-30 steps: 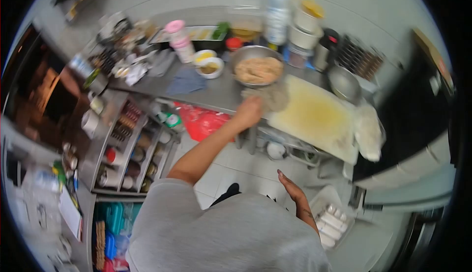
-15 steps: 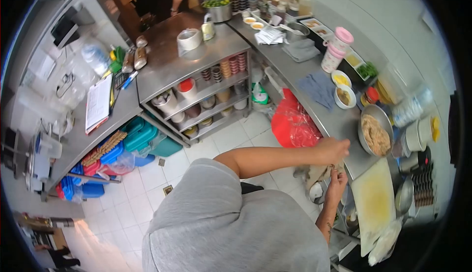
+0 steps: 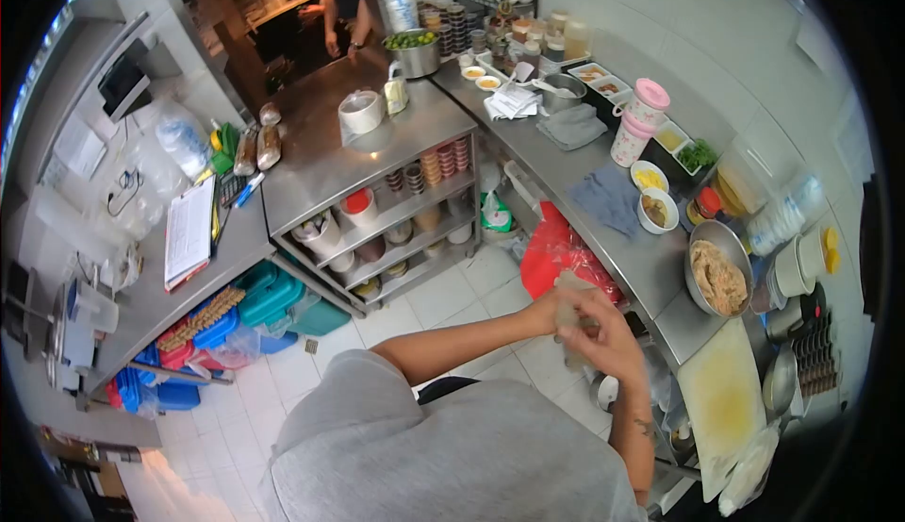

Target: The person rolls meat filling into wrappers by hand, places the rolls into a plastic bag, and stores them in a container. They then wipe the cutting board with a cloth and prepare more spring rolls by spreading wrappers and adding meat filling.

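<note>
Both hands are together in front of my body, beside the counter edge, with a limp greyish-beige cloth (image 3: 571,281) between them. My left hand (image 3: 544,314) is closed around the cloth, its fingers partly hidden behind it. My right hand (image 3: 608,338) bends its fingers over the cloth from the right side. One part of the cloth sticks up above the hands and another hangs below them. To the right of the hands, a metal bowl (image 3: 694,286) on the counter holds a pale, wet-looking mixture (image 3: 720,279).
A stained white cutting board (image 3: 721,381) lies near the bowl. Small white bowls (image 3: 658,212), a blue-grey cloth (image 3: 608,198) and pink-lidded containers (image 3: 641,126) stand along the steel counter (image 3: 650,272). Below hangs red plastic (image 3: 556,253). Another person (image 3: 344,13) stands beyond the far counter.
My hands have moved left, away from the counter edge, with the cloth. The right hand has risen and now lies over the cloth. The other person's arms have shifted.
</note>
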A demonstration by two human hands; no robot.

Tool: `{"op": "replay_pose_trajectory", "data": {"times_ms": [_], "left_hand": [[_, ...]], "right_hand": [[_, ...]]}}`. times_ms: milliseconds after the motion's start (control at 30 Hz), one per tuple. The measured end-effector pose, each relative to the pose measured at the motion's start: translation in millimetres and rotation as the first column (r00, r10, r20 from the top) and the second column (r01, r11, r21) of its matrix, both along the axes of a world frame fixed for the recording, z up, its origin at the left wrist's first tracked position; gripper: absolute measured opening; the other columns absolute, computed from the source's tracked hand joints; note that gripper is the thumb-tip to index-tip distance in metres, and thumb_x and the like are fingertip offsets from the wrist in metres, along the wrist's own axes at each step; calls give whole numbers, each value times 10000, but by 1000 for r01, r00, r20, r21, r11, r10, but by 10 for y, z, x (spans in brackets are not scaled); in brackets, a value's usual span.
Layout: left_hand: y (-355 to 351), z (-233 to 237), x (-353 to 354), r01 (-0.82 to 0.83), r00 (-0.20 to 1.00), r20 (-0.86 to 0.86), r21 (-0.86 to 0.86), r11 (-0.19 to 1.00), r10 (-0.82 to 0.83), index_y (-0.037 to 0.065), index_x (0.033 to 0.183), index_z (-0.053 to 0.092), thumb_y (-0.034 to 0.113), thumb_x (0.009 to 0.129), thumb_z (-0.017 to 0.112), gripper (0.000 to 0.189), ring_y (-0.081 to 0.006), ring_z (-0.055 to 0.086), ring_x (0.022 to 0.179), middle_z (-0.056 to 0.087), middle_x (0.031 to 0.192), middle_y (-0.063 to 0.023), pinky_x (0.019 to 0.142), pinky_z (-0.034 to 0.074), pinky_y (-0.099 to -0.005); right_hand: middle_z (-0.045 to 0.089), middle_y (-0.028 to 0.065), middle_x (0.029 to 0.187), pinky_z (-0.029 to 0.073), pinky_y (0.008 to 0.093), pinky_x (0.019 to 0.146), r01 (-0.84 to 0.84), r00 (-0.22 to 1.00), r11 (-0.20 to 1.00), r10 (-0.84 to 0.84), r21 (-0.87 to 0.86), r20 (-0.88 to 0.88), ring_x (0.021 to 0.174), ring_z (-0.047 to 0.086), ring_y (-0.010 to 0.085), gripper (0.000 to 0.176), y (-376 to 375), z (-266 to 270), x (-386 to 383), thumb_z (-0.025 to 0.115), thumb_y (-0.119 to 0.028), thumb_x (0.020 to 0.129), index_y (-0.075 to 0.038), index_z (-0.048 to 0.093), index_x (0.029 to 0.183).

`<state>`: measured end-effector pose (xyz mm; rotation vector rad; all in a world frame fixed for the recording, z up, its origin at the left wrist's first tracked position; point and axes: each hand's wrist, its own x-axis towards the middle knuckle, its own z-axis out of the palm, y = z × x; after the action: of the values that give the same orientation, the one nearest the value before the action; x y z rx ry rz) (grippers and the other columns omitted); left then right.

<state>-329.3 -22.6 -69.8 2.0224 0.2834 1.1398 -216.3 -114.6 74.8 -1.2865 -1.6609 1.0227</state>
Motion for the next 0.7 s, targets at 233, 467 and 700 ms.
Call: {"op": "replay_pose_trajectory", "data": {"times_ms": [233,467,700], "left_hand": [[-221,813,268,-161,765,-604,157,974,224,-21,1217,526,145,854,554,400,-277,568,1096,565,1234,-157,859,471,-348],[-80,-75,614,-150,976,-216,-745,650,-23,-41,1253,500,142,902,491,396,-321,489,1218,534,1289,-205,1012,386,-385],[-90,323,431,48,966,-151,-690,723,-209,-21,1009,639,88,863,501,228,-161,619,791,661,880,-61,691,505,-333]], "right_hand": [[434,193,1397,327,460,1064,266,418,740,-665,617,618,1282,425,341,634,-41,-843,320,616,-96,828,-43,379,1414],[451,182,1372,291,458,1092,163,842,871,-368,463,395,1296,390,374,685,-34,-924,71,693,-173,748,4,421,1352],[550,122,1286,306,377,1070,260,897,956,-291,-135,-333,1244,443,255,344,-616,-871,640,645,-207,864,-16,632,1150]]}}
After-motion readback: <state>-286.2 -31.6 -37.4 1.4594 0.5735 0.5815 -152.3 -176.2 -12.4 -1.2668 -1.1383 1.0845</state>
